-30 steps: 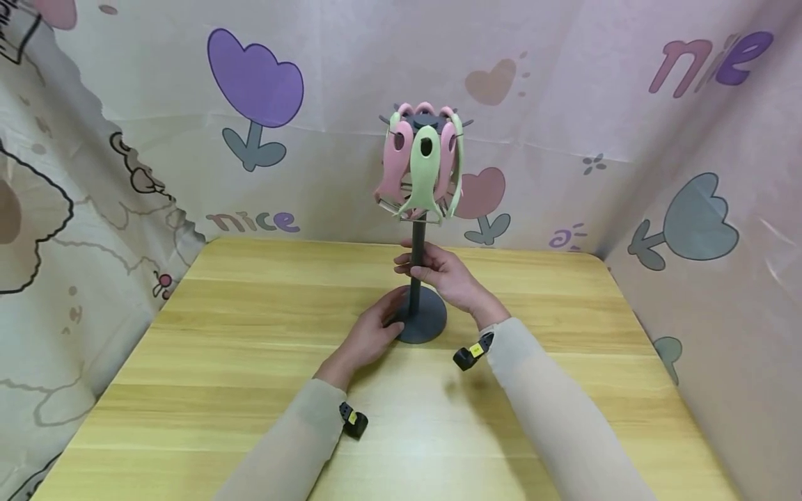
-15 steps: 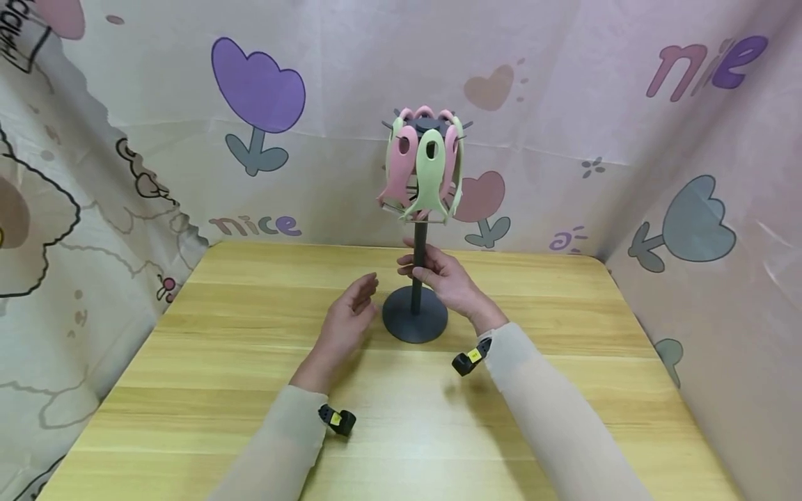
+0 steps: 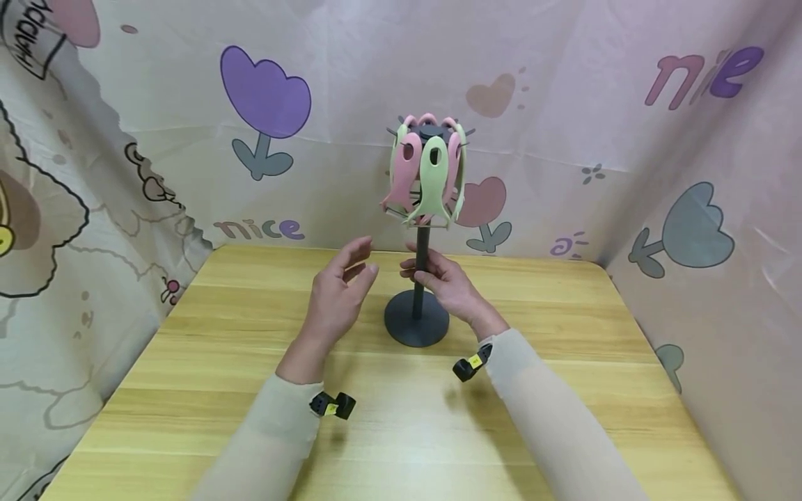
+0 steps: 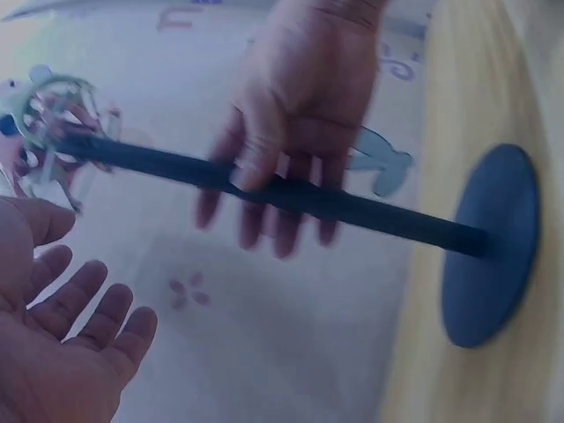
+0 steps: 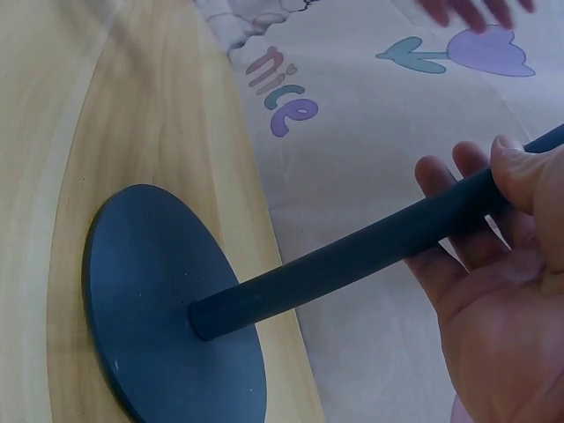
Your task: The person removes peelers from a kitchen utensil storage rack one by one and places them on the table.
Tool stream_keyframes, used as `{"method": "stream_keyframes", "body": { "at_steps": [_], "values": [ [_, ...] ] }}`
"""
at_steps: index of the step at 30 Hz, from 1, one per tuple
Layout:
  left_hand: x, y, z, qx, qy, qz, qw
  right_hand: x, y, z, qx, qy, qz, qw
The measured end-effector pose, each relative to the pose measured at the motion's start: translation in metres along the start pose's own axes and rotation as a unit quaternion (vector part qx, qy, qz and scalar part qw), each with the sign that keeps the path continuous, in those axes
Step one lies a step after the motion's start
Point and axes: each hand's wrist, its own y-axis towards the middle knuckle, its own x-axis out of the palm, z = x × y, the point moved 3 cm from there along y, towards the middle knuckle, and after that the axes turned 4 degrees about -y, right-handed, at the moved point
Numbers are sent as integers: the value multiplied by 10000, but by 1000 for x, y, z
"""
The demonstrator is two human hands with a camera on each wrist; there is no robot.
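Left hand (image 3: pixel 338 292) lifted off the stand's round base (image 3: pixel 416 327), now raised beside the pole (image 3: pixel 418 278) with fingers loose, right hand (image 3: pixel 446 285) gripping the pole, stand upright on the wooden desk (image 3: pixel 219 362), pink and green fish cutouts (image 3: pixel 426 170) on top, backdrop (image 3: pixel 156 139) printed "nice" (image 3: pixel 259 227).

Looks like a makeshift recording booth rather than a lived-in room: pale cloth backdrop (image 3: pixel 351 90) printed with tulips, hearts and "nice" draped on three sides, closing in a plain wooden table (image 3: pixel 238 362).
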Motion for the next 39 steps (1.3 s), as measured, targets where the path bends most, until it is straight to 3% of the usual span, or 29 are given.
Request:
{"method": "stream_keyframes", "body": {
  "at_steps": [8,17,21,31,39],
  "values": [
    [1,16,40,281,139,229,9992,1,-2,-2,133,-149,-5,9998],
    [2,35,79,831,565,507,9936,0,-3,-3,220,-169,-65,9996],
    [1,42,94,913,831,571,9907,0,-2,-5,241,-197,-104,9995],
    [10,52,115,1096,1501,788,9794,-1,-3,-5,224,-347,-26,9991],
    [17,54,119,939,1572,813,9797,0,-2,-5,154,-377,-13,9992]
  ]
}}
